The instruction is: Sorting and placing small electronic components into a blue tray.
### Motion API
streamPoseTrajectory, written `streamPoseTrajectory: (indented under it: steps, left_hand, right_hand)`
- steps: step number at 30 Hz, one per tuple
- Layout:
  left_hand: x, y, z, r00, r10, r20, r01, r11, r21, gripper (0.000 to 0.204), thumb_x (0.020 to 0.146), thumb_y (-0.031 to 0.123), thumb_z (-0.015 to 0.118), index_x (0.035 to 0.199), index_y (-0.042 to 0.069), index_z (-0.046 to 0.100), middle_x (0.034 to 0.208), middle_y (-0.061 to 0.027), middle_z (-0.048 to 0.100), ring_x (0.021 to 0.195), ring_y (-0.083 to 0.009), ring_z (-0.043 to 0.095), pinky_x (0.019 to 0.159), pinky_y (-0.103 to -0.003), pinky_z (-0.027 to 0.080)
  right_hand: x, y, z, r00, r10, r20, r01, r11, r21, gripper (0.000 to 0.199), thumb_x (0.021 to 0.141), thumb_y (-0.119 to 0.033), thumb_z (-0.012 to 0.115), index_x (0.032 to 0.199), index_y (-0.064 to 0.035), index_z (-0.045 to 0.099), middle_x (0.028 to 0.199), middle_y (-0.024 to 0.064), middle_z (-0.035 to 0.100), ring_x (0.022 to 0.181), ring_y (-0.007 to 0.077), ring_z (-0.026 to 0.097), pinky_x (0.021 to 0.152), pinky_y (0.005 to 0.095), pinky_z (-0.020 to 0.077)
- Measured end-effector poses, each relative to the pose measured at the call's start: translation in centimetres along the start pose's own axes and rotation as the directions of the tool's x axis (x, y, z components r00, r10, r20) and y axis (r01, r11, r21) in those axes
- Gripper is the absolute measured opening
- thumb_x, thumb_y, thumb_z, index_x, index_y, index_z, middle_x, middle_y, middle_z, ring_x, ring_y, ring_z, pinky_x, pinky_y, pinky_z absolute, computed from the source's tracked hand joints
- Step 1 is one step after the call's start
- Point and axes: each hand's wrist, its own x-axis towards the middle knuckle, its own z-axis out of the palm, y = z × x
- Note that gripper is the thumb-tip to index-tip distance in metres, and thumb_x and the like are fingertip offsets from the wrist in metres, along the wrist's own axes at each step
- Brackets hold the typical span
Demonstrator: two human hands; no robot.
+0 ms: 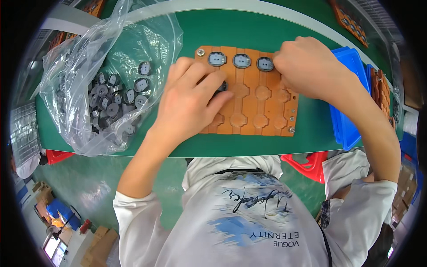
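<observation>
An orange fixture plate (pixel 250 104) with rows of rounded recesses lies on the green tabletop. Three small round black-and-grey components (pixel 242 61) sit in its far row. Over the plate's left side, my left hand (pixel 189 95) has thumb and fingers closed around another dark round component (pixel 222 86), mostly hidden by the fingers. My right hand (pixel 309 66) is closed at the plate's far right corner, beside the third seated component. Its fingertips are turned away, so whatever they hold is hidden. Several recesses in the nearer rows hold nothing.
To the left, a clear plastic bag (pixel 155 42) lies open with a heap of similar components (pixel 109 104). Blue plastic trays (pixel 344 107) stand at the right, beside more orange plates (pixel 380 95). Red stools (pixel 309 167) show below the table's near edge.
</observation>
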Motion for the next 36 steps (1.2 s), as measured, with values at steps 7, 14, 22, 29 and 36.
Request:
streamPoseTrajectory:
  steps: [7, 14, 22, 29, 36]
  left_hand:
    - [-0.3, -1.0, -1.4, 0.991, -0.003, 0.131, 0.014, 0.997, -0.08, 0.039, 0.069, 0.005, 0.083, 0.106, 0.004, 0.071, 0.1, -0.0076, 0.06, 0.095, -0.0288, 0.054, 0.083, -0.038, 0.048]
    - [1.3, -1.1, -2.7, 0.955, 0.125, 0.269, -0.113, 0.992, -0.058, 0.044, 0.071, 0.003, 0.08, 0.114, 0.002, 0.07, 0.1, -0.0087, 0.057, 0.095, -0.0288, 0.055, 0.082, -0.039, 0.05]
    - [0.9, -1.1, -2.7, 0.947, 0.125, 0.295, -0.094, 0.989, -0.118, 0.046, 0.069, 0.001, 0.079, 0.114, 0.001, 0.069, 0.098, -0.0084, 0.057, 0.094, -0.0294, 0.055, 0.082, -0.039, 0.049]
    - [0.4, -1.5, -2.0, 0.972, 0.087, 0.22, -0.044, 0.98, -0.192, 0.041, 0.069, 0.0, 0.079, 0.108, 0.001, 0.069, 0.097, -0.0088, 0.058, 0.091, -0.0292, 0.056, 0.079, -0.038, 0.05]
    - [1.1, -1.6, -2.0, 0.953, 0.205, 0.224, -0.177, 0.974, -0.14, 0.041, 0.065, -0.002, 0.079, 0.105, -0.003, 0.068, 0.098, -0.0108, 0.058, 0.089, -0.0307, 0.056, 0.077, -0.039, 0.05]
  right_hand:
    - [-1.8, 1.7, 2.2, 0.993, 0.111, -0.038, -0.101, 0.975, 0.196, 0.019, 0.075, -0.013, 0.073, 0.081, 0.0028, 0.064, 0.08, 0.0186, 0.067, 0.081, 0.0383, 0.067, 0.069, 0.045, 0.0533]
    - [0.3, 1.4, 0.5, 0.994, 0.041, 0.1, -0.05, 0.995, 0.09, 0.021, 0.07, -0.014, 0.075, 0.08, 0.0027, 0.067, 0.071, 0.0189, 0.065, 0.072, 0.0386, 0.066, 0.066, 0.0449, 0.0537]
    - [1.6, 0.9, -1.2, 0.981, -0.041, 0.188, 0.039, 0.999, 0.011, 0.019, 0.068, -0.015, 0.075, 0.075, 0.0024, 0.069, 0.063, 0.0196, 0.062, 0.068, 0.039, 0.066, 0.063, 0.0444, 0.0547]
    - [-1.1, 2.6, 2.2, 0.99, 0.048, -0.135, -0.016, 0.973, 0.23, 0.02, 0.07, -0.014, 0.074, 0.074, 0.0015, 0.062, 0.066, 0.0172, 0.06, 0.067, 0.0393, 0.063, 0.062, 0.0459, 0.0509]
    - [-0.3, 2.8, 1.4, 0.999, -0.011, -0.043, 0.017, 0.986, 0.164, 0.026, 0.067, -0.022, 0.074, 0.07, -0.0001, 0.06, 0.064, 0.0149, 0.058, 0.065, 0.0376, 0.062, 0.063, 0.046, 0.0494]
